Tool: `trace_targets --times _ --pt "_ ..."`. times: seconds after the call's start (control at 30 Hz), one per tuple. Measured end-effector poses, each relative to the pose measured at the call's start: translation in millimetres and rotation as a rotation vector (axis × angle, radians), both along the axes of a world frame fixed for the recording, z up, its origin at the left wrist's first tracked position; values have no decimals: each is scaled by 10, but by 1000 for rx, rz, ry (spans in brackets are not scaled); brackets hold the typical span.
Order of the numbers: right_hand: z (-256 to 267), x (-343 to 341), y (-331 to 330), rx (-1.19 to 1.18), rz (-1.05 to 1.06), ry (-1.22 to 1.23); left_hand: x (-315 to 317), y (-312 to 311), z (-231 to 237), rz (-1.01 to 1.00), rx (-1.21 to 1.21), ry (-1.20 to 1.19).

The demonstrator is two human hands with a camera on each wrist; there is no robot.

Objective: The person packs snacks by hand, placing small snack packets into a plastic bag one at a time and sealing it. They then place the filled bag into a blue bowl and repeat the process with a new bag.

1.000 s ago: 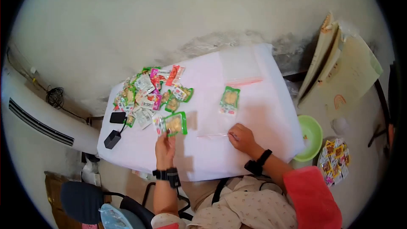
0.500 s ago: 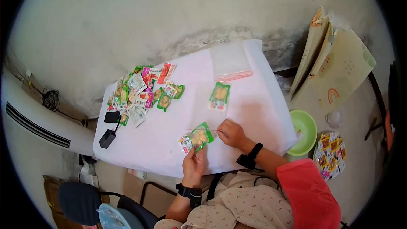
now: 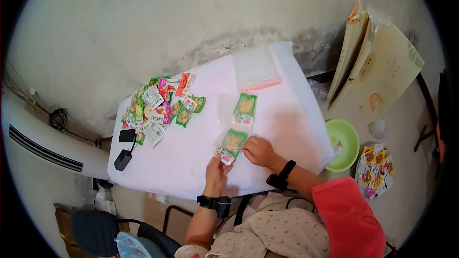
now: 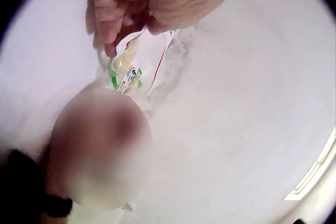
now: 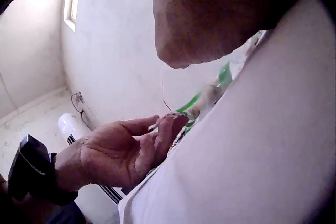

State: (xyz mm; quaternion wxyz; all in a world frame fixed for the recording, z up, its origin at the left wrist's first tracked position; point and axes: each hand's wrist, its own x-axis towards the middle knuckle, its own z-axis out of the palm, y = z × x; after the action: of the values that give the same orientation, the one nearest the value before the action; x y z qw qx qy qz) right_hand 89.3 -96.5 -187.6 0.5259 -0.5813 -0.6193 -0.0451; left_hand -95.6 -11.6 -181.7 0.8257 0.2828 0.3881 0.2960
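Note:
My left hand [image 3: 216, 176] pinches the printed end of a green-edged food packet [image 3: 234, 140], whose upper part lies within the mouth of a clear zip bag [image 3: 225, 110]. Close on its right, my right hand [image 3: 258, 151] pinches the bag's edge with curled fingers. Another green-edged packet [image 3: 245, 107] lies in the bag, farther from me. In the right wrist view the left hand [image 5: 123, 153] holds the packet between thumb and fingers, beside the bag's red seal line.
A heap of mixed packets [image 3: 153, 103] lies on the table's left, by a black box with a cable [image 3: 123, 160]. More clear bags [image 3: 256, 69] lie at the back. Right of the table are a green basin [image 3: 348, 144], a pile of packets [image 3: 376, 169] and folded boards [image 3: 382, 71].
My left hand has carried its packet rightward from near the heap to the bag's mouth, and the packet's upper part has gone in. The right hand has stayed at the bag's edge.

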Motion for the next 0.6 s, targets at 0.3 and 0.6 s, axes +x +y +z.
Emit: trace_targets --times 0.3,0.6 --pt "29 8 -14 74 -14 -58 269 -22 -54 -57 304 204" --pt "84 6 -20 97 -6 -63 670 155 -81 -15 110 -234"
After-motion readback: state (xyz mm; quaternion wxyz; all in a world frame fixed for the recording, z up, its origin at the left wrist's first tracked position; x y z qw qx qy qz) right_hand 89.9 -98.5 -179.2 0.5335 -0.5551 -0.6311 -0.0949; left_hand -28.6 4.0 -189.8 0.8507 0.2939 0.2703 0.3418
